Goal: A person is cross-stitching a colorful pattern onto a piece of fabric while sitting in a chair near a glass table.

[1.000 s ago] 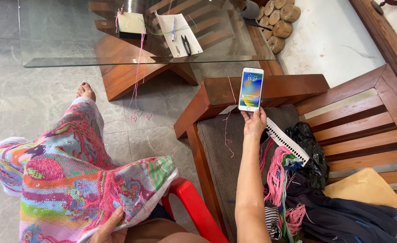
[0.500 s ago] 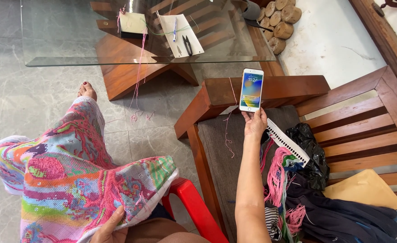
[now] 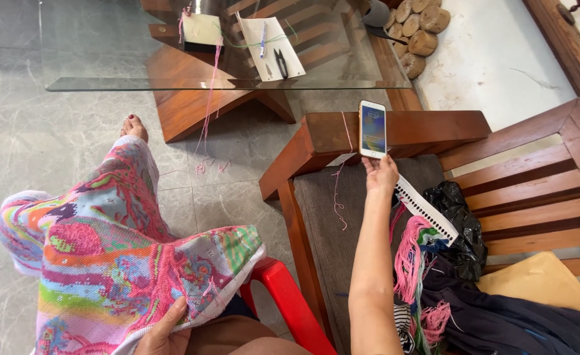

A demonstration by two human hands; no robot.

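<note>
The right hand (image 3: 382, 174) pinches the lower end of a smartphone (image 3: 372, 129), held upright over the wooden bench (image 3: 395, 128) armrest, long axis running away from the person, lit screen facing up. The left hand (image 3: 165, 329), fingers curled, grips the edge of the colourful embroidered cloth (image 3: 119, 256) left of the bench.

A phone (image 3: 372, 129) is standing upright in the right hand (image 3: 381, 175) above the wooden bench arm, its tall rectangular screen glowing blue and orange inside a white frame. A black plastic bag (image 3: 459, 220) is lying crumpled on the bench seat, beside a flat tan envelope (image 3: 536, 283).
</note>
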